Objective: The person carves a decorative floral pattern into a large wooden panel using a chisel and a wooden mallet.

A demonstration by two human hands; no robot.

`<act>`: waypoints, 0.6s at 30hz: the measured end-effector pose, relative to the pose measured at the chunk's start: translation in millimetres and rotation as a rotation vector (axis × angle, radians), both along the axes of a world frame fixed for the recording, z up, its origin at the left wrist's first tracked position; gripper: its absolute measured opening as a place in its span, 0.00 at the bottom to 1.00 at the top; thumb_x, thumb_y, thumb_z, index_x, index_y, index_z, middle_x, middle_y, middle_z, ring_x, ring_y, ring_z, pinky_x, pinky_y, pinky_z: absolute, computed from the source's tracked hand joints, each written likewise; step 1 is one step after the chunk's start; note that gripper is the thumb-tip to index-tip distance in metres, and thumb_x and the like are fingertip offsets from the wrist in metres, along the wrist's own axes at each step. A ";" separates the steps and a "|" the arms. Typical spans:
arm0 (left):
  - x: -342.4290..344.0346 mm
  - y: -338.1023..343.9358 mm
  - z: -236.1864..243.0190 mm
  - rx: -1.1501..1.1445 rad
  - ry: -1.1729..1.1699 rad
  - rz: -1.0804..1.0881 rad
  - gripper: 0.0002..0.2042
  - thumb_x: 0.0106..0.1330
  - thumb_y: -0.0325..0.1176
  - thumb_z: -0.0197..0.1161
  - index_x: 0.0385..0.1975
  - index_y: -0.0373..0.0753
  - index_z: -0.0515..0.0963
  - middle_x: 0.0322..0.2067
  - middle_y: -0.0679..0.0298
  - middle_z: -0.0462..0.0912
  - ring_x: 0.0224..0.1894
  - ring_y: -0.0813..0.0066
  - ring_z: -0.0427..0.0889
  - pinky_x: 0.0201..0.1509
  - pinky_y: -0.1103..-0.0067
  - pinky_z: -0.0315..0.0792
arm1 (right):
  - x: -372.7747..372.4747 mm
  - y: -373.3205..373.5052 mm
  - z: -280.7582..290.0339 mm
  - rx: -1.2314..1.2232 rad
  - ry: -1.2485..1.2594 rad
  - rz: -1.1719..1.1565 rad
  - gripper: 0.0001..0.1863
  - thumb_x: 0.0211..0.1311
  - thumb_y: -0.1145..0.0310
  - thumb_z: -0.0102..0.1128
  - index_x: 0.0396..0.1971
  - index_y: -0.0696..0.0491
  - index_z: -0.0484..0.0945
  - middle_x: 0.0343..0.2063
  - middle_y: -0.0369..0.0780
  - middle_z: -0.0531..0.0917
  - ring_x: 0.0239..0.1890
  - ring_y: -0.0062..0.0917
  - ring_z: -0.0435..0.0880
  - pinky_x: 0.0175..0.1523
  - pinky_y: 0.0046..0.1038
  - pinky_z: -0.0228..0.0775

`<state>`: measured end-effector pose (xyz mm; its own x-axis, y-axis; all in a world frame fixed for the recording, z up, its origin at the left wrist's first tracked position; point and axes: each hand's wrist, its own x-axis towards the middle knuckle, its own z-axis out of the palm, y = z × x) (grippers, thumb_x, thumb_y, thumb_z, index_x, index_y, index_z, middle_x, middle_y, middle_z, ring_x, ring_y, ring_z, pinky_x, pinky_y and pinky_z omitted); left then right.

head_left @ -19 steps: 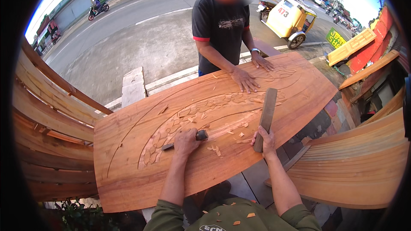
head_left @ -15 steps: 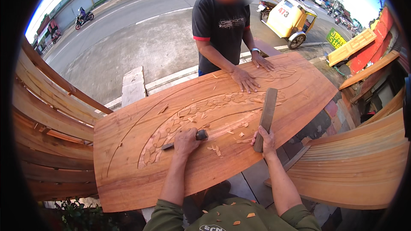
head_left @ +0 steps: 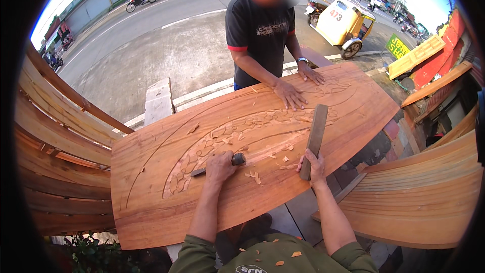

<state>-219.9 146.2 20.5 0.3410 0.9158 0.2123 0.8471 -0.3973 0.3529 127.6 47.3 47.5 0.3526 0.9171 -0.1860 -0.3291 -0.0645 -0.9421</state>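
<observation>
A large reddish-brown wooden panel (head_left: pixel 151 212) lies flat before me, with a leafy band and curved outlines carved into it. My left hand (head_left: pixel 221 166) is closed round a wood chisel (head_left: pixel 238 159); its dark handle end sticks out to the right and its metal blade points left, low over the carved band. In my right hand (head_left: pixel 314 167) is a long, squared wooden block (head_left: pixel 317 134), gripped near its lower end and slanting up over the panel's near right part. Pale wood shavings (head_left: pixel 253 176) lie scattered between the two hands and along the carving.
Across the panel stands a person (head_left: pixel 260 35) in a dark shirt, both palms resting on the wood. Wooden boards (head_left: pixel 65 151) lean at the left; a grooved wooden panel (head_left: pixel 414 197) stands at the right. Beyond are a road, a yellow sidecar tricycle (head_left: pixel 341 20) and a motorcycle (head_left: pixel 142 0).
My hands, the chisel and the wooden block stay in place. On the road, a motorcycle with riders has come into view, while the earlier one has moved left.
</observation>
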 end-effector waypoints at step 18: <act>0.2 -0.3 4.7 -0.023 0.018 0.001 0.21 0.63 0.55 0.78 0.35 0.44 0.82 0.34 0.59 0.91 0.38 0.52 0.91 0.42 0.58 0.81 | -0.2 -0.4 -0.5 0.023 0.016 -0.004 0.22 0.74 0.50 0.73 0.43 0.52 0.74 0.28 0.40 0.82 0.23 0.26 0.85 0.28 0.32 0.83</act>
<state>-219.6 145.8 25.1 0.3436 0.9208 0.1848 0.8537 -0.3882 0.3471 127.4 46.9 47.0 0.3537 0.9197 -0.1703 -0.3442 -0.0413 -0.9380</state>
